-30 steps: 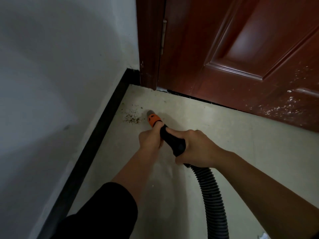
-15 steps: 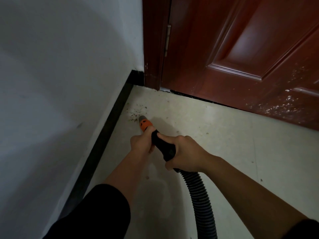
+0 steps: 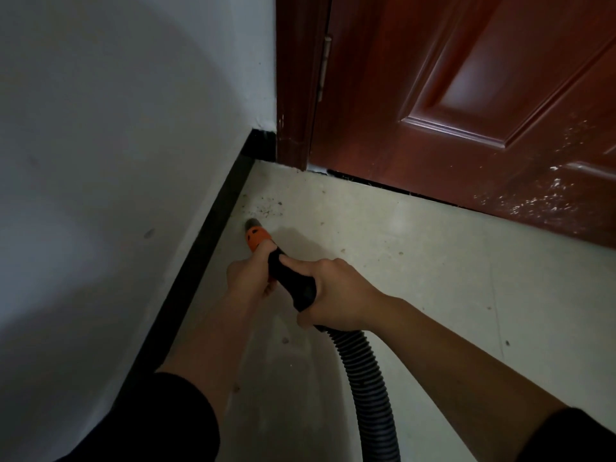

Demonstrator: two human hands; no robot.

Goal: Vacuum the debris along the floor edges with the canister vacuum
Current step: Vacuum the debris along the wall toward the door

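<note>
We grip the black handle (image 3: 290, 278) in the right hand (image 3: 336, 295), the left hand (image 3: 248, 278) curled around the orange nozzle (image 3: 255, 236) near the debris (image 3: 265, 208) beside the baseboard (image 3: 206, 261), and judge the ribbed hose (image 3: 366, 371) light and flexible.

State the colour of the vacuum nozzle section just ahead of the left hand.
Orange plastic nozzle section, grey at its mouth; head view shows it best.

Black sleeves (image 3: 156, 425) — forearms (image 3: 213, 335) bare
</note>
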